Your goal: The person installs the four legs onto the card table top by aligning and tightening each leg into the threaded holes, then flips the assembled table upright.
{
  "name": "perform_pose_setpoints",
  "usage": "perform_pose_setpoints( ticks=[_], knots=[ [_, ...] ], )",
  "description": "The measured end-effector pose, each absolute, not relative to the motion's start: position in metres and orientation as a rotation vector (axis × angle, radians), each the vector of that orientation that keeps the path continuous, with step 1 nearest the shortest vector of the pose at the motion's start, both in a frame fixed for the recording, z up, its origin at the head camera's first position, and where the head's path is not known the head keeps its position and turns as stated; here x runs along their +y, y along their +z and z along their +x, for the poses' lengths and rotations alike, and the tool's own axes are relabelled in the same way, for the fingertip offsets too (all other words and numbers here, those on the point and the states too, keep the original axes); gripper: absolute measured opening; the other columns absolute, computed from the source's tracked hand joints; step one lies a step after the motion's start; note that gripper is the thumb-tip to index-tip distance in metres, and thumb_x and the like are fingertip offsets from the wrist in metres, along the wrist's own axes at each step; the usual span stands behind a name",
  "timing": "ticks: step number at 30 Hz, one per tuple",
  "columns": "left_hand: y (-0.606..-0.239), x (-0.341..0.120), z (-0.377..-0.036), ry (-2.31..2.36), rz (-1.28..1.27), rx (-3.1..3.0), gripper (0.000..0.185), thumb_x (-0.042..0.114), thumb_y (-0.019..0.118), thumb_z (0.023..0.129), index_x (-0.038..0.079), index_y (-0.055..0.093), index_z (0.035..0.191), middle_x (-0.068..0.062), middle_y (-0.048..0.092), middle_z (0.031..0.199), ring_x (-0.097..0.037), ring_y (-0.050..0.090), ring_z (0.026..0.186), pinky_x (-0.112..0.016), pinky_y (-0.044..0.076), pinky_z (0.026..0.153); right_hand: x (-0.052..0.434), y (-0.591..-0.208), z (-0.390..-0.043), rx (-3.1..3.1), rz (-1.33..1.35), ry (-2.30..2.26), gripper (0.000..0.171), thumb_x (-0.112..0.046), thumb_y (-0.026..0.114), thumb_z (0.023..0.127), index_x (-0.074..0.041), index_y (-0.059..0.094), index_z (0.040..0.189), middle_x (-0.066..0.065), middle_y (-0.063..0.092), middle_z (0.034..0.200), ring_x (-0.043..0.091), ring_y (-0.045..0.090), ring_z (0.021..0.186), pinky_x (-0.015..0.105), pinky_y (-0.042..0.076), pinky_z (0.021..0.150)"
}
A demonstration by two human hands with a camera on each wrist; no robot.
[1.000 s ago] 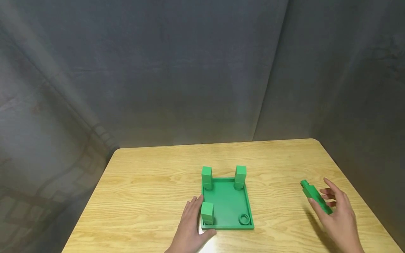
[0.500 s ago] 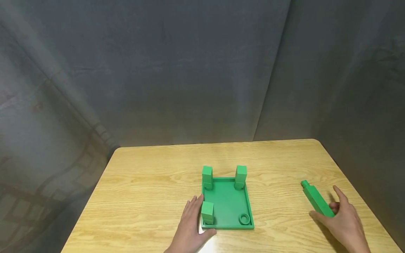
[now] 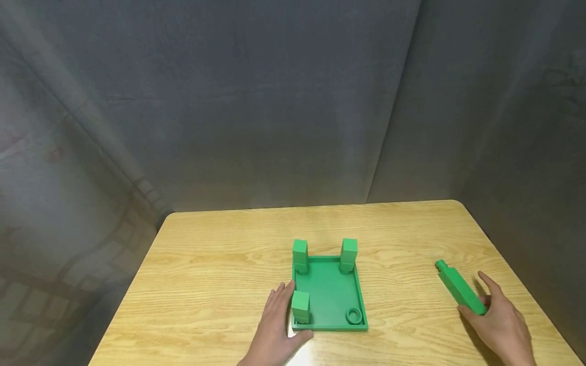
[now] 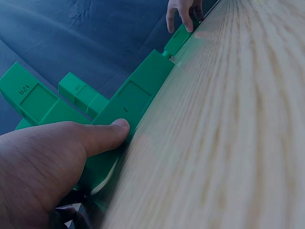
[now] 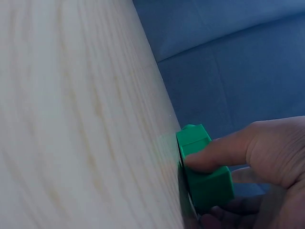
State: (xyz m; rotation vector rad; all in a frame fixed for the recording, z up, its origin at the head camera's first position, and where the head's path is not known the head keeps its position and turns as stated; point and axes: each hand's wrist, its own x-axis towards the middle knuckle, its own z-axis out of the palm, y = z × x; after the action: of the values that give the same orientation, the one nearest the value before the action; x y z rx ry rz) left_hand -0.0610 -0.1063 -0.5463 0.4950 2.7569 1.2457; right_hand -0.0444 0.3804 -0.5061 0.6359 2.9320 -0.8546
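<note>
A square green tray-like tabletop [image 3: 327,292] with a raised rim lies on the table. Square green legs stand upright at its back left [image 3: 299,251], back right [image 3: 349,250] and front left corners; the front left leg [image 3: 300,301] is beside my left hand [image 3: 273,325]. That hand holds the corner, thumb against the front wall [image 4: 138,93] and fingers along the left side. Far right, a loose green leg [image 3: 459,287] lies at a slant, its narrow ridged end pointing away. My right hand [image 3: 498,320] pinches the near end of this leg [image 5: 209,188]; the fingers beyond it are partly hidden.
At the tabletop's front right corner sits a round raised socket [image 3: 349,316]. The wooden table [image 3: 206,284] reaches back to a grey cloth screen [image 3: 274,127], which also rises along both sides.
My right hand has moved back and to the right along the loose leg to its near end; its fingers spread, then came in again. The left hand and tabletop stay in place.
</note>
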Motion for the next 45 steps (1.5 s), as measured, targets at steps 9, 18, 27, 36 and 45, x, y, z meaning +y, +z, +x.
perform_pose_setpoints(
  ticks=[9,18,27,36,45],
  knots=[
    [-0.543,-0.106,-0.061,1.254,0.488,2.745,0.112,0.053,0.088,0.089,0.014,0.030,0.176,-0.011,0.037,0.179,-0.040,0.027,0.167,-0.062,0.013,0.138,0.375,-0.501,-0.045,3.029,0.818,-0.985,0.092,-0.012,0.081,0.097,0.002,0.029,0.171,0.047,0.058,0.133,0.060,0.065,0.105,0.061,0.046,0.076],
    [-0.545,-0.106,-0.060,1.264,0.498,2.752,0.112,0.058,0.087,0.089,0.011,0.032,0.175,-0.010,0.040,0.178,-0.042,0.030,0.166,-0.063,0.016,0.137,0.364,-0.496,-0.042,3.020,1.187,-1.518,0.074,-0.009,0.088,0.093,-0.021,0.059,0.160,-0.033,0.051,0.096,-0.024,0.048,0.068,0.001,0.039,0.067],
    [-0.547,-0.106,-0.060,1.255,0.506,2.767,0.112,0.057,0.087,0.089,0.013,0.031,0.176,-0.009,0.039,0.178,-0.042,0.030,0.166,-0.063,0.017,0.137,0.344,-0.499,-0.042,3.112,0.972,-1.951,0.055,0.013,0.089,0.084,-0.018,0.078,0.128,-0.037,0.068,0.104,-0.020,0.065,0.077,-0.002,0.050,0.066],
    [-0.548,-0.107,-0.061,1.245,0.505,2.777,0.113,0.061,0.086,0.089,0.013,0.032,0.175,-0.009,0.040,0.178,-0.040,0.030,0.166,-0.060,0.015,0.137,0.311,-0.497,-0.042,3.221,0.498,-2.013,0.058,0.027,0.084,0.079,0.010,0.073,0.132,-0.025,0.075,0.117,-0.010,0.073,0.097,0.005,0.059,0.084],
    [-0.548,-0.107,-0.061,1.249,0.506,2.776,0.113,0.062,0.085,0.089,0.013,0.031,0.176,-0.008,0.039,0.178,-0.041,0.030,0.166,-0.061,0.015,0.136,0.299,-0.493,-0.039,3.005,0.198,-2.361,0.058,0.042,0.069,0.078,0.024,0.063,0.132,-0.008,0.076,0.126,0.002,0.074,0.116,0.014,0.062,0.091]
  ],
)
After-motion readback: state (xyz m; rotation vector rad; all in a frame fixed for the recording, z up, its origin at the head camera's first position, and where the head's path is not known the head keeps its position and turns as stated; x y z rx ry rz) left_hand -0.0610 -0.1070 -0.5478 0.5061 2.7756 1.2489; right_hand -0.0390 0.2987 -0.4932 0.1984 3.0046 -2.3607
